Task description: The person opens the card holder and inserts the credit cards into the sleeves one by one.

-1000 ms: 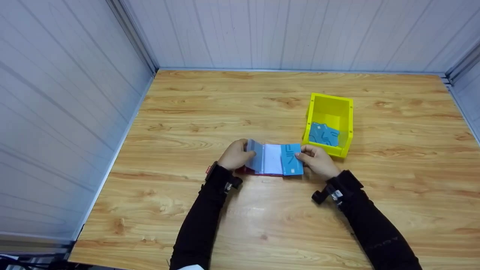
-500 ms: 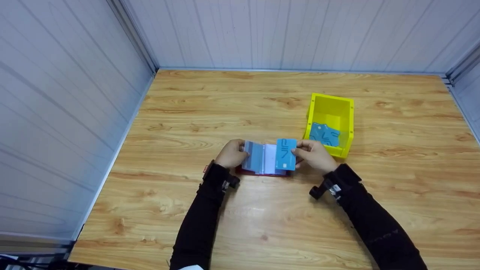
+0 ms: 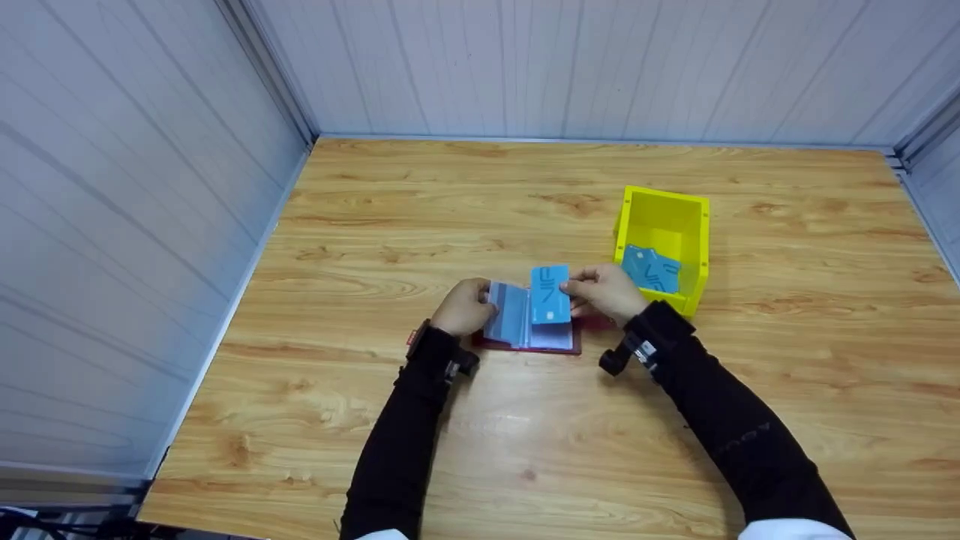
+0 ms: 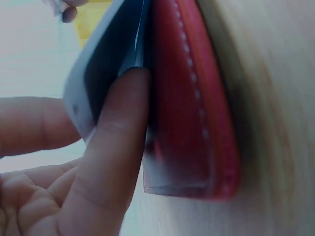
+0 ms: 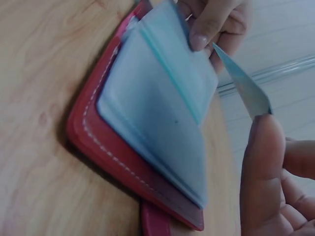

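A red card holder with white stitching and clear plastic sleeves lies spread on the table. My left hand pinches some of its sleeves, which are lifted at the left; the thumb presses one side in the left wrist view. With thumb and fingers, my right hand pinches a blue card marked "VIP" by its right edge. The card is held above the right-hand sleeve, apart from it in the right wrist view, where it appears nearly edge-on.
A yellow plastic bin stands just behind and right of my right hand. Several blue cards lie in its near end. The holder's red strap sticks out at the right. Pale panels wall the wooden table at the back and sides.
My right hand has carried the blue card leftward and away from me, from the holder's right edge to over its middle. My left hand has shifted slightly left, still pinching the sleeves.
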A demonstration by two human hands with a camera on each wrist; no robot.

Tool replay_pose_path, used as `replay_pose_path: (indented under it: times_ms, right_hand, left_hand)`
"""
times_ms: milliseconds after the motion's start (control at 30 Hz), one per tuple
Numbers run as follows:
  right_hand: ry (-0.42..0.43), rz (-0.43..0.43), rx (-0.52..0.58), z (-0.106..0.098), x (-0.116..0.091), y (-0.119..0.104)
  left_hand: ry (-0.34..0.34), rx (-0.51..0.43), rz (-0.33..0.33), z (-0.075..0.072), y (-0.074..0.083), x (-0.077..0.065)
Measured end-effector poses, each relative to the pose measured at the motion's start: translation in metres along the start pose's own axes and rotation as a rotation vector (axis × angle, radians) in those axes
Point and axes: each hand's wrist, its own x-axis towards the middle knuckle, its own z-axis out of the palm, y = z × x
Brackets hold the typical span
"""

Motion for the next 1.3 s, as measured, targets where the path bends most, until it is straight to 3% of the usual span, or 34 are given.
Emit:
replay_pose_path:
  times_ms: [100, 333, 500, 833, 1300]
  right_hand:
    - [-0.026, 0.016, -0.058, 0.004, 0.004, 0.002]
    - [-0.061, 0.048, -0.141, 0.011, 0.007, 0.004]
    - [-0.075, 0.075, -0.182, 0.014, 0.007, 0.003]
    - [-0.060, 0.086, -0.180, 0.021, 0.009, 0.004]
    - [-0.070, 0.121, -0.258, 0.031, 0.010, -0.002]
  left_hand:
    - [0.007, -0.001, 0.012, 0.000, 0.000, 0.000]
    - [0.019, -0.051, -0.053, 0.001, 0.000, 0.000]
    - [0.024, -0.073, -0.049, 0.002, 0.000, 0.000]
    - [0.032, -0.071, -0.050, 0.002, -0.003, 0.002]
    - [0.036, -0.102, -0.063, 0.002, -0.003, 0.001]
